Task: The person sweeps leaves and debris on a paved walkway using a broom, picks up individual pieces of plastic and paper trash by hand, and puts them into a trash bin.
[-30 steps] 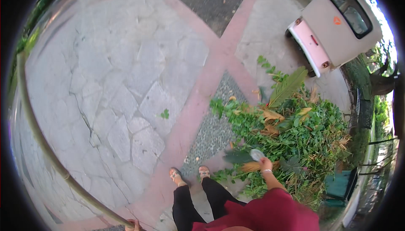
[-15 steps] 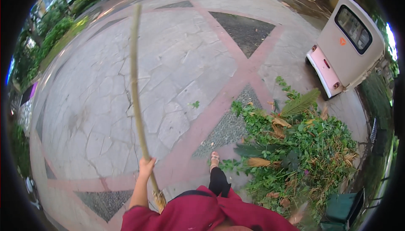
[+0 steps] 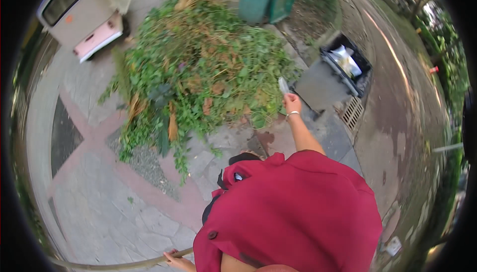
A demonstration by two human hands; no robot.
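Observation:
At the lower left edge, my left hand point(image 3: 175, 261) is closed around the long wooden handle of a broom point(image 3: 114, 266); its bristle end is hidden from view. My right arm reaches forward, and my right hand point(image 3: 292, 104) pinches a small, whitish, partly see-through piece point(image 3: 283, 85), perhaps plastic, too blurred to name. That hand is between a big heap of cut green vines and leaves point(image 3: 213, 58) and a grey wheeled bin point(image 3: 323, 85). The bin stands uncovered, with a black liner and some white and yellowish rubbish inside.
Behind the heap stands a green bin point(image 3: 266, 1). A small white and pink vehicle point(image 3: 84, 13) is parked at the far left. Beside the grey bin lies a drain grate point(image 3: 353, 114). Stone paving point(image 3: 114, 217) with pink bands spreads at the left.
My view has swung to the right, so the heap now lies ahead and the grey bin shows. The broom handle has gone from upright to nearly level. My right arm is now stretched forward.

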